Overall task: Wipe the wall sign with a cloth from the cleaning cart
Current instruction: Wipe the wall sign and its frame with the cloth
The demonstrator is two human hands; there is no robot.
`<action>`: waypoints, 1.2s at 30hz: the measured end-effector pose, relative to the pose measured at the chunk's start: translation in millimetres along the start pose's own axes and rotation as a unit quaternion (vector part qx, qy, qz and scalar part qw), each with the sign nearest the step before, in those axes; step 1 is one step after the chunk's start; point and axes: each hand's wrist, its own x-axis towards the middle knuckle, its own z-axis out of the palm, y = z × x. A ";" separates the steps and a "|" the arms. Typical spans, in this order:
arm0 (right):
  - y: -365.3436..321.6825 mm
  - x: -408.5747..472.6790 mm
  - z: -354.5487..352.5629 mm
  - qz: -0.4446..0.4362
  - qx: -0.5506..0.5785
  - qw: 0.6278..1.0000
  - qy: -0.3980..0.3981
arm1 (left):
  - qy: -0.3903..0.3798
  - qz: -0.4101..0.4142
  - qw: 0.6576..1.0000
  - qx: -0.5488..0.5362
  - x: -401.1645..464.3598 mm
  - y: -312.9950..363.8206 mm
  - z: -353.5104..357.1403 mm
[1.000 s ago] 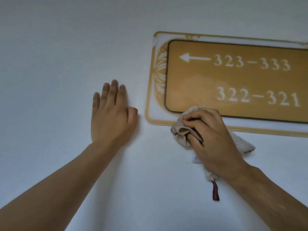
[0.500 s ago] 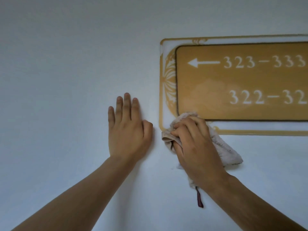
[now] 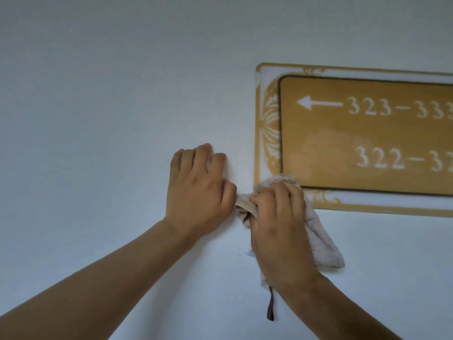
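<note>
A gold wall sign (image 3: 367, 133) with white room numbers, an arrow and a white ornate border hangs on the wall at the right. My right hand (image 3: 279, 224) grips a bunched beige cloth (image 3: 318, 239) and presses it on the sign's lower left corner. A dark loop tag (image 3: 270, 306) dangles from the cloth below my wrist. My left hand (image 3: 198, 185) rests on the bare wall just left of the sign, fingers curled under, thumb close to the cloth. A faint smear shows on the gold panel above the cloth.
A plain white wall (image 3: 110, 106) fills the rest of the view. The sign's right part runs out of frame.
The cloth and my right hand slid left along the sign's bottom edge to its lower left corner. My left hand's fingers curled from flat, and the hands came closer together.
</note>
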 end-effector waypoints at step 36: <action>5.6 133.3 -12.0 0.098 0.028 0.970 0.219 | 0.122 0.007 0.992 -0.030 84.9 -16.0 16.9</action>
